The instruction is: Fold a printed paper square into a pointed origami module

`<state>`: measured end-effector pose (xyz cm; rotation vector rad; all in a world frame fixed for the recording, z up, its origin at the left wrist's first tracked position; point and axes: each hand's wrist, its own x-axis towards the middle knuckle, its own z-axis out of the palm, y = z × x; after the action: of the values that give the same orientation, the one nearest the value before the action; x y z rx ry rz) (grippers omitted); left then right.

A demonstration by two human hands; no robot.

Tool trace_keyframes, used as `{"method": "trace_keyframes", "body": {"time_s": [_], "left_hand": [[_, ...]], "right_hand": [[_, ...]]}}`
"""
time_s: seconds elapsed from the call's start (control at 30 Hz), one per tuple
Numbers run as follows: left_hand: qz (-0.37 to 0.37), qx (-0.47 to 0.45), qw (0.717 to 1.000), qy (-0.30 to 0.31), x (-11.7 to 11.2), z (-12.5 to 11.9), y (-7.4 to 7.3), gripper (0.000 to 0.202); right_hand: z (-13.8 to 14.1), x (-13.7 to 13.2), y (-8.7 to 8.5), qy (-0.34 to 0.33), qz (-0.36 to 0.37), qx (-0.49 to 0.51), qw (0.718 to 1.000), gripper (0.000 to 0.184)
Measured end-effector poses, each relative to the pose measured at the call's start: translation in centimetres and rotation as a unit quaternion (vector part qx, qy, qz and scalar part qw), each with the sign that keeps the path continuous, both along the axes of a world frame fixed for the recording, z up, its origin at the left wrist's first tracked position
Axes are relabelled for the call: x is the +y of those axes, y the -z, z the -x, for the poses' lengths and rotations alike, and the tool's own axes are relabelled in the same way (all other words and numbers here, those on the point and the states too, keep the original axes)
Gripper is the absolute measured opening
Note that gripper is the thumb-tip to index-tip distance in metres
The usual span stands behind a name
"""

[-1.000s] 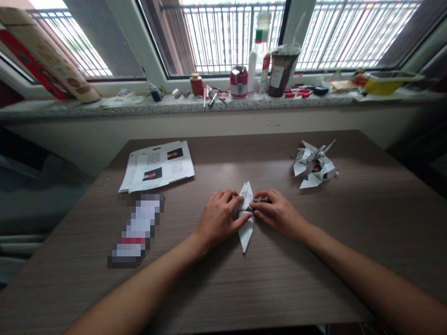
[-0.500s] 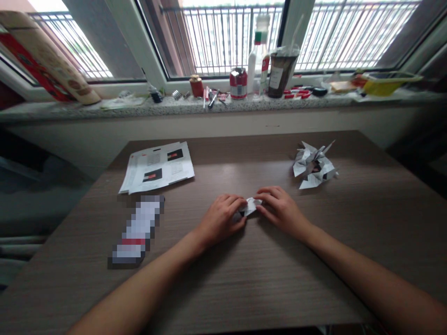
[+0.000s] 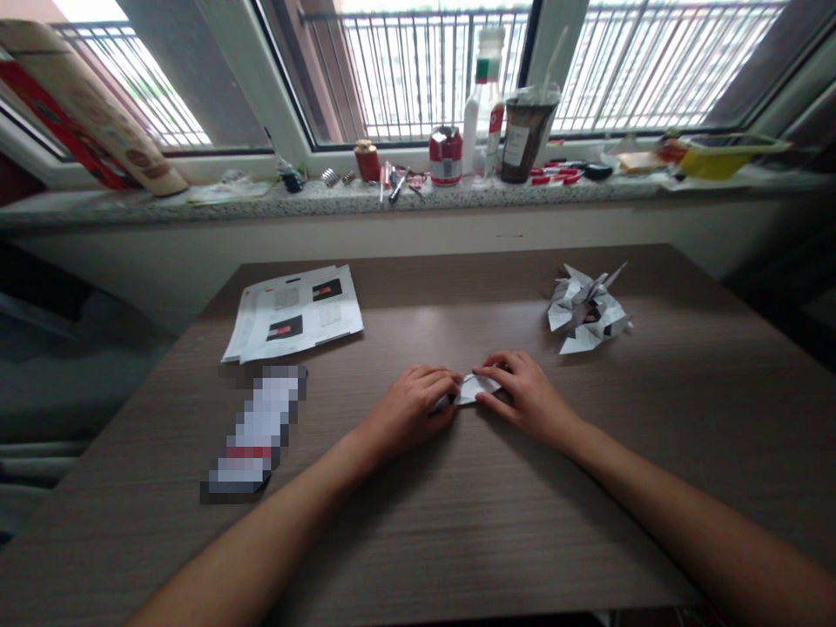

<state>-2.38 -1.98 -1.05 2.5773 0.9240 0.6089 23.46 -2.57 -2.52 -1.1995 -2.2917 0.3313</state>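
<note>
A small folded piece of white paper (image 3: 471, 389) lies on the brown wooden table (image 3: 457, 522) at its middle. My left hand (image 3: 408, 409) presses on the paper's left end with curled fingers. My right hand (image 3: 526, 396) pinches the paper's right end, fingers closed on it. Most of the paper is hidden under the two hands.
A pile of folded paper figures (image 3: 588, 309) sits at the right rear of the table. Printed sheets (image 3: 293, 318) lie at the left rear, with a blurred flat object (image 3: 258, 431) in front of them. The windowsill (image 3: 274, 198) behind holds a can (image 3: 446, 155), bottles, a cup and small tools.
The long pointed paper has been folded down into a short flat piece. Both hands have stayed on it and closed in over it.
</note>
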Motion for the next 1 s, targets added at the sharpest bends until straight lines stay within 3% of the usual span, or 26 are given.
{"method": "trace_keyframes", "body": {"time_s": [0.17, 0.37, 0.63, 0.87, 1.0], "left_hand": [[0.012, -0.003, 1.000, -0.026, -0.2, -0.2, 0.1, 0.013], [0.018, -0.033, 0.995, -0.088, -0.3, -0.5, 0.3, 0.040], [0.057, -0.060, 0.994, -0.077, -0.4, -0.5, 0.0, 0.020], [0.145, -0.109, 0.980, -0.086, -0.7, -0.5, -0.3, 0.016], [0.153, -0.109, 0.979, -0.084, -0.7, -0.5, -0.6, 0.016]], "right_hand": [[0.0, 0.2, 0.4, -0.008, 0.000, 0.008, 1.000, 0.030], [0.2, 0.2, 0.1, -0.003, 0.005, 0.023, 1.000, 0.029], [0.2, 0.0, -0.1, -0.009, 0.048, 0.067, 0.997, 0.022], [0.4, -0.5, -1.3, -0.006, 0.156, 0.179, 0.971, 0.015], [0.4, -0.4, -1.4, 0.007, 0.172, 0.195, 0.966, 0.018]]}}
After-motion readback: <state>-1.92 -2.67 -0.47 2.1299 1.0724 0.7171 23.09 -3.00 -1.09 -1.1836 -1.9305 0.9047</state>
